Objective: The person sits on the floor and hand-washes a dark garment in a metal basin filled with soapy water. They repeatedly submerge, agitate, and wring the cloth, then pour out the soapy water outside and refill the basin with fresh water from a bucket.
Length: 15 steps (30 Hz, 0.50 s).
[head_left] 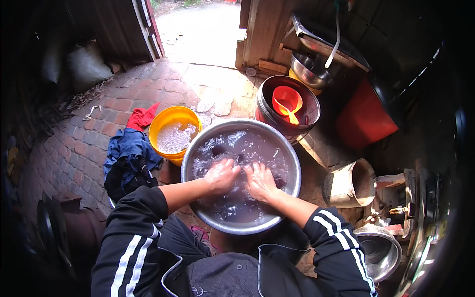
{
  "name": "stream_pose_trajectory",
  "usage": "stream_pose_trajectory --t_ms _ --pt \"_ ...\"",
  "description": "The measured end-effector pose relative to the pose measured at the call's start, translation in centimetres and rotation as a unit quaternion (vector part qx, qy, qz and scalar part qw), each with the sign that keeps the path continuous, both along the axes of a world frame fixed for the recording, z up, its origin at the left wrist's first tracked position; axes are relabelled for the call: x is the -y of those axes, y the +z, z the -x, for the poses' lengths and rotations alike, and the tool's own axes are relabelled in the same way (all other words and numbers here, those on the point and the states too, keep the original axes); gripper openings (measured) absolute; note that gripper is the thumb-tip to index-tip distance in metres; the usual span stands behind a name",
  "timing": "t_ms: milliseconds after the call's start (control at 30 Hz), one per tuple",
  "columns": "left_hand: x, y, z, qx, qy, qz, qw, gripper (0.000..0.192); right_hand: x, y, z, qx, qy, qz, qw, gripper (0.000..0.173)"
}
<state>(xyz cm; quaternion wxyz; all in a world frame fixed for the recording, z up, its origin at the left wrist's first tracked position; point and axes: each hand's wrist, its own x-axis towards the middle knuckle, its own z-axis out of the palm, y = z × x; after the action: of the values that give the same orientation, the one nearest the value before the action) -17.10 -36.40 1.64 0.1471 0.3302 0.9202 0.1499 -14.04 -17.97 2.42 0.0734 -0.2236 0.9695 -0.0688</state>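
Note:
A wide metal basin (296,167) of cloudy grey-purple water (232,215) stands before me. My left hand (222,176) and my right hand (260,182) reach side by side into its middle, wet, with fingertips at or under the surface. A small dark shape (240,159) shows in the water between them. Other dark patches lie under the ripples, too murky to name. Whether my fingers grip anything below the water is hidden.
Left of the basin are a yellow bucket (152,138) of sudsy water, red cloth (143,117) and blue clothing (131,146). Right stand a dark bucket (261,97) holding a red dipper (284,97), a white pail (343,185) on its side and a metal bowl (393,256).

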Motion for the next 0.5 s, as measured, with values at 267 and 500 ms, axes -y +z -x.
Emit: stream_pose_trajectory --t_ms 267,500 --pt "-1.9 -1.8 4.0 0.053 0.131 -0.085 0.986 0.027 0.3 -3.3 4.9 0.040 -0.099 0.023 0.994 0.027" --pt "-2.0 -2.8 5.6 0.094 0.211 -0.103 0.967 0.044 -0.2 -4.1 6.0 0.083 -0.180 0.076 0.977 0.040"
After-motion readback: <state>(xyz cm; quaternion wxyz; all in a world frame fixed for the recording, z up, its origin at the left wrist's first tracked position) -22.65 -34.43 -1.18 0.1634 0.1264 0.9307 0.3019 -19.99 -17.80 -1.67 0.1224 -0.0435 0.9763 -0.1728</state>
